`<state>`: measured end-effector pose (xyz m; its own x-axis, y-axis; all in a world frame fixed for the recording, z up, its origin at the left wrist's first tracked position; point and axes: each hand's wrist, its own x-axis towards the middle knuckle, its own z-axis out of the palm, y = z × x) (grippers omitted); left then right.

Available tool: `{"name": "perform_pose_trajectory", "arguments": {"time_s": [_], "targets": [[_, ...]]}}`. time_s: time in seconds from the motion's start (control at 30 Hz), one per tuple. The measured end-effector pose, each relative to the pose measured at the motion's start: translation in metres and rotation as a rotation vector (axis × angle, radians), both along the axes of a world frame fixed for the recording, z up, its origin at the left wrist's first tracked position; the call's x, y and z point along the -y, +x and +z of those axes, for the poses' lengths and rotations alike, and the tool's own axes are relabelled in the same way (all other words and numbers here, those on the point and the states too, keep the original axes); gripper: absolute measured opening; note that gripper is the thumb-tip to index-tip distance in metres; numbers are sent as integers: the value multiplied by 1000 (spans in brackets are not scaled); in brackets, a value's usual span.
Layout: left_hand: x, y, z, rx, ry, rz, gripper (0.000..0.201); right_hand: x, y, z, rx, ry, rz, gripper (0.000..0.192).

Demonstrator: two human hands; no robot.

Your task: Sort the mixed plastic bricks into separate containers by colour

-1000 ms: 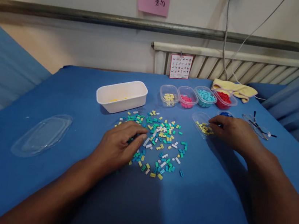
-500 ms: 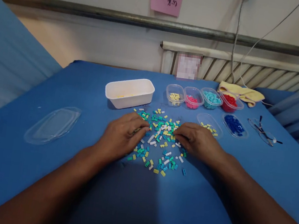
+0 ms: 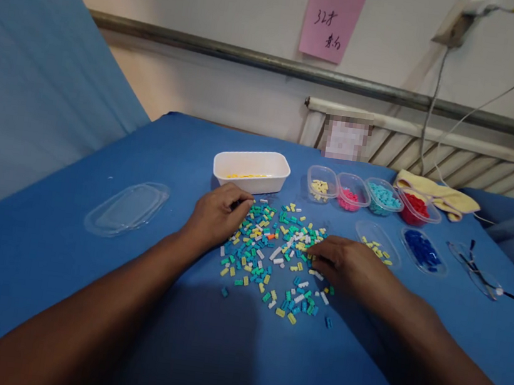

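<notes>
Small plastic building bricks (image 3: 256, 262) in green, teal, yellow and white lie loosely scattered over the middle of the blue cloth. One orange brick (image 3: 271, 237) stands out among them. My left hand (image 3: 216, 215) is at the heap's left edge, just in front of a white tub (image 3: 260, 186); its fingers are curled with thumb and forefinger together, and whatever they hold is hidden. On the right side of the heap, my right hand (image 3: 347, 261) pinches down among the bricks, its fingertips hiding what is between them. Yellow pieces lie inside the tub.
Clear boxes of cream (image 3: 319, 189), pink (image 3: 348, 198), light blue (image 3: 383, 196) and red bricks (image 3: 417, 206) line the back right. Nearer are lids bearing yellow bricks (image 3: 376, 249) and dark blue bricks (image 3: 422, 250), glasses (image 3: 477, 269) and a yellow cloth (image 3: 441, 194). Clear lids (image 3: 127, 208) lie left.
The view has shifted and tilted. My left hand has moved away from the heap's middle toward the tub, uncovering more bricks, the orange one included. My right hand stays at the heap's right side.
</notes>
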<state>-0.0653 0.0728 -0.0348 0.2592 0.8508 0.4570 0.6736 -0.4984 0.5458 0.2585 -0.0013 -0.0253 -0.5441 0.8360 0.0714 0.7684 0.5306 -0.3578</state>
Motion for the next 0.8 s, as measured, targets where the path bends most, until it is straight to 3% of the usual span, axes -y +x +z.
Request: {"name": "perform_pose_trajectory", "arguments": {"time_s": [0.23, 0.5, 0.8], "targets": [[-2, -1, -6, 20, -7, -15, 26, -4, -7, 6, 61, 6, 8, 20], [-4, 1, -7, 14, -20, -31, 23, -16, -23, 19, 307, -55, -29, 19], [-5, 1, -7, 28, -50, -42, 23, -17, -26, 16, 335, -73, -108, 16]]}}
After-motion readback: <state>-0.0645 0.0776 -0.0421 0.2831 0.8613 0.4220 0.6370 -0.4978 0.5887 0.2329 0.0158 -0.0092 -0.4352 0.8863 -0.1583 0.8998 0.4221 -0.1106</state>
